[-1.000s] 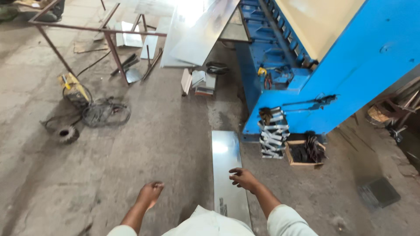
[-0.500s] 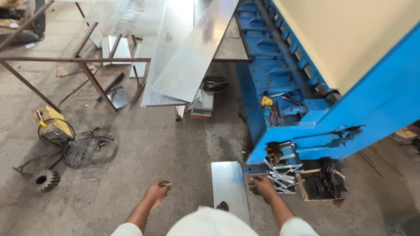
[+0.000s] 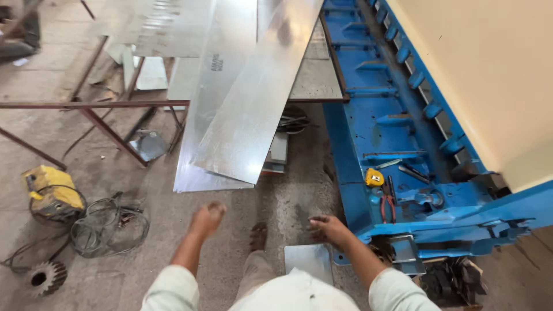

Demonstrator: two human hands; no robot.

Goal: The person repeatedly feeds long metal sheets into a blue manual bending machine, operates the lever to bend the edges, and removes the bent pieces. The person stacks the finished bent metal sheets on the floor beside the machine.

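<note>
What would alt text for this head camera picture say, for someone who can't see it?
Seen from above, a person's empty left hand and right hand swing over a concrete floor beside a blue sheet-metal machine. Long galvanised sheets lean ahead; a small metal sheet lies by the feet.

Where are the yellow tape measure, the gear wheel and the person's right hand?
Yellow tape measure [image 3: 374, 177], head view, its yellow case.
Gear wheel [image 3: 45, 278], head view, its toothed rim.
Right hand [image 3: 327, 226], head view, its back.
</note>
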